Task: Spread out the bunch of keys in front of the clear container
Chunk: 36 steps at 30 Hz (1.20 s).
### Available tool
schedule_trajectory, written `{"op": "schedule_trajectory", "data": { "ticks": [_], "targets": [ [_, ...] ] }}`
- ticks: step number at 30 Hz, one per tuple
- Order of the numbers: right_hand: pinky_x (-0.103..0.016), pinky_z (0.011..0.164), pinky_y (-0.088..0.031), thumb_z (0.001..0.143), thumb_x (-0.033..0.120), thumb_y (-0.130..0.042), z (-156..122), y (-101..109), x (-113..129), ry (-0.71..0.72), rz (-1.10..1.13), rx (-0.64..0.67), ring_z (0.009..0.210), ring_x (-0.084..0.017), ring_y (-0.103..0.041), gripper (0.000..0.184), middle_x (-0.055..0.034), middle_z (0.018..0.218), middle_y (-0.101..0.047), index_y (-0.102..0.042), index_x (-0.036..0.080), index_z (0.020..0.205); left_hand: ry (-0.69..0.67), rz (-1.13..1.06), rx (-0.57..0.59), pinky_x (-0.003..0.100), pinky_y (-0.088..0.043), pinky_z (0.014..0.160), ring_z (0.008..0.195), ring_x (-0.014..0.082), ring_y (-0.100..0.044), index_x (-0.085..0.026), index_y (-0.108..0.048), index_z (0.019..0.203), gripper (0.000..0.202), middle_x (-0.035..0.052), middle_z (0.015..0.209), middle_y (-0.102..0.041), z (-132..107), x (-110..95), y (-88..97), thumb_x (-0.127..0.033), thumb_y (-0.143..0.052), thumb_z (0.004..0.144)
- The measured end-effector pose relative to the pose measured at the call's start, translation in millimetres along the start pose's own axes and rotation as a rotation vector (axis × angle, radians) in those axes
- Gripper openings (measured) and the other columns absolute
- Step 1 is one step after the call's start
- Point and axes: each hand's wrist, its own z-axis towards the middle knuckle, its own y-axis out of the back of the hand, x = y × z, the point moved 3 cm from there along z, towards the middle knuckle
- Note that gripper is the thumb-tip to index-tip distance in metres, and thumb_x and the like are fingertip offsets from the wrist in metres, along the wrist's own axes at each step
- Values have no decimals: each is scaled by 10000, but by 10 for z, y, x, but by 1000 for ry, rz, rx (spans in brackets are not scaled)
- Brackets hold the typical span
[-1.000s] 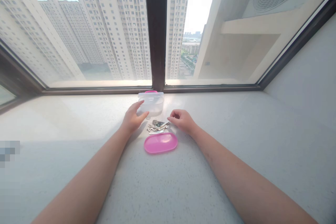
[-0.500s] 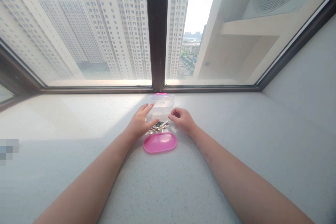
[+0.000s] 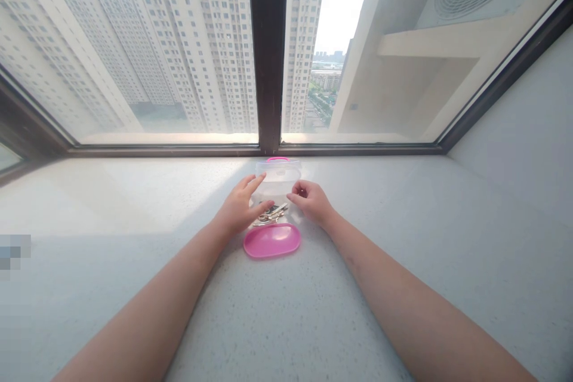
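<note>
On the pale speckled stone sill (image 3: pixel 277 310), a clear plastic pink-handled box (image 3: pixel 277 188) stands behind small silvery metal pieces (image 3: pixel 279 213); the spread left hand (image 3: pixel 238 206), pushing unevenly, could tip it, while whether the curled right hand (image 3: pixel 312 202) pinches anything, I cannot tell.

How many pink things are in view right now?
2: the pink oval tray, lying just in front of the metal pieces, and the pink handle at the top of the clear container. Any small ones among the metal pieces could be hidden.
</note>
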Motion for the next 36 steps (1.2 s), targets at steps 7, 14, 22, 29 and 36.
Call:
{"op": "schedule_trajectory", "data": {
  "ticks": [7, 14, 22, 29, 36],
  "targets": [
    [-232, 508, -317, 666, 225, -617, -11, -9, 18, 10, -71, 28, 480, -96, -403, 78, 62, 521, -465, -553, 182, 668, 5, 19, -235, 376, -500, 811, 929, 222, -591, -182, -561, 1188, 403, 100, 1160, -580, 19, -40, 142, -418, -553, 862],
    [-220, 487, -289, 619, 125, -541, -50, -20, 40, 30, -144, 87, 449, -89, -371, 133, 83, 472, -398, -592, 182, 728, 17, 24, -68, 255, -349, 537, 538, 118, -432, -196, -523, 716, 177, -40, 583, -482, -20, -99, 224, -318, -536, 843],
    [-216, 531, -345, 645, 87, -587, -113, -73, 168, 241, -196, 178, 523, -65, -382, 138, 17, 783, -557, -641, 168, 743, -24, -32, 266, 228, -276, 501, 488, 94, -387, -174, -670, 785, 161, -60, 505, -443, -68, -108, 81, -295, -563, 784],
    [-219, 550, -360, 674, 63, -603, -138, -101, 196, 252, -221, 277, 548, -67, -402, 167, -1, 808, -564, -696, 166, 767, 4, -54, 287, 223, -280, 499, 487, 94, -397, -171, -686, 763, 150, -52, 502, -473, -51, -79, 68, -286, -591, 762],
    [-228, 599, -391, 694, 81, -635, -122, -103, 168, 242, -262, 266, 583, -80, -450, 126, -7, 780, -578, -709, 165, 750, 15, -90, 277, 226, -303, 506, 509, 101, -410, -162, -683, 730, 177, -43, 519, -487, -25, 0, 57, -293, -575, 778]
  ]
}}
